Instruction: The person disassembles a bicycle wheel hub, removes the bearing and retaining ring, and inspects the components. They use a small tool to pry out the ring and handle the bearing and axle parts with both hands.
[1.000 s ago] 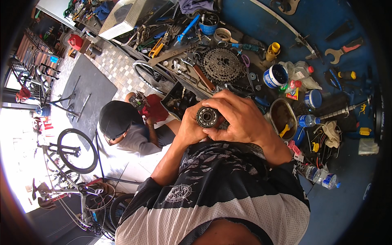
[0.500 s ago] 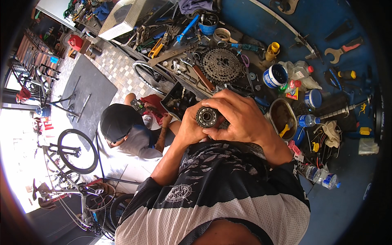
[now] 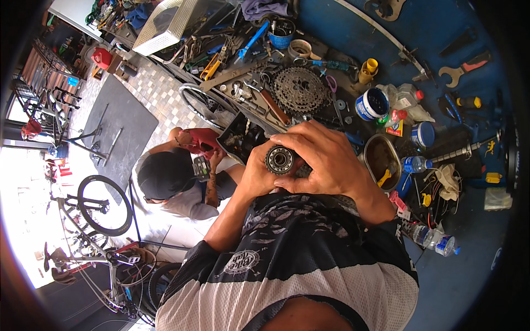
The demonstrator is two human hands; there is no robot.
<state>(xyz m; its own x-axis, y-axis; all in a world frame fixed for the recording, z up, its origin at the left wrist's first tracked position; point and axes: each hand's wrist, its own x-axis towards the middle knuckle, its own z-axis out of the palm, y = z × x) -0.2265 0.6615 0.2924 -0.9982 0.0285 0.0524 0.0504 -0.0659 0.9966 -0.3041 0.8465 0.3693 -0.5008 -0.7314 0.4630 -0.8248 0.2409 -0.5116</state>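
Between my two hands is a freehub body (image 3: pixel 280 160), a dark splined metal cylinder with its round end turned up and a bearing showing inside. My left hand (image 3: pixel 254 174) is wrapped round its left side. My right hand (image 3: pixel 323 157) curls over it from the right, index finger along the top edge and thumb at the lower edge. The lower part of the freehub body is hidden by my fingers. Just beyond my hands, a large bicycle cassette (image 3: pixel 301 90) lies on the cluttered workbench (image 3: pixel 243 118).
A metal tray (image 3: pixel 382 160) with a yellow brush stands right of my hands, near tubs and plastic bottles (image 3: pixel 417 164). Tools hang on the blue wall panel (image 3: pixel 419 33). At left a co-worker in a black cap (image 3: pixel 164 175) crouches near a bicycle (image 3: pixel 105 205).
My hands and the freehub body stay almost still. The co-worker has leaned and shifted, and the red cloth-like thing by that person's hands has moved up and left.
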